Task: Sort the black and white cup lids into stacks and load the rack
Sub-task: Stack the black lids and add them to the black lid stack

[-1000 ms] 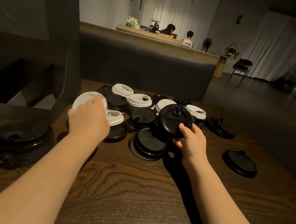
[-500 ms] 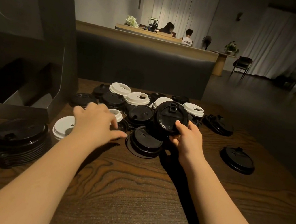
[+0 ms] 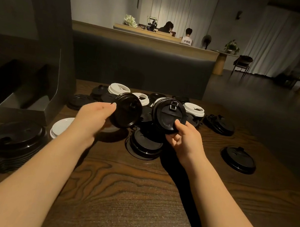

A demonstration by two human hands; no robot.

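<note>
My left hand [image 3: 91, 119] grips a single black lid [image 3: 127, 110], tilted up on edge above the table. My right hand [image 3: 184, 139] holds a small stack of black lids [image 3: 168, 114], also tilted, its top face toward me. Between and behind them lies a mixed pile of black and white lids [image 3: 147, 101]. A short stack of black lids [image 3: 145, 145] sits flat just below my hands. One white lid [image 3: 60, 126] lies upside down by my left forearm. Two stacks of black lids [image 3: 14, 140] stand at the table's left edge.
A dark rack [image 3: 23, 55] with slanted slots stands at the left on the wooden table [image 3: 123, 196]. A lone black lid [image 3: 238, 159] lies at the right, another black lid [image 3: 219, 123] beyond it. A padded bench back rises behind the table.
My left hand set the white lid down at the left, then picked a black lid out of the pile and lifted it. My right hand kept its black stack raised.
</note>
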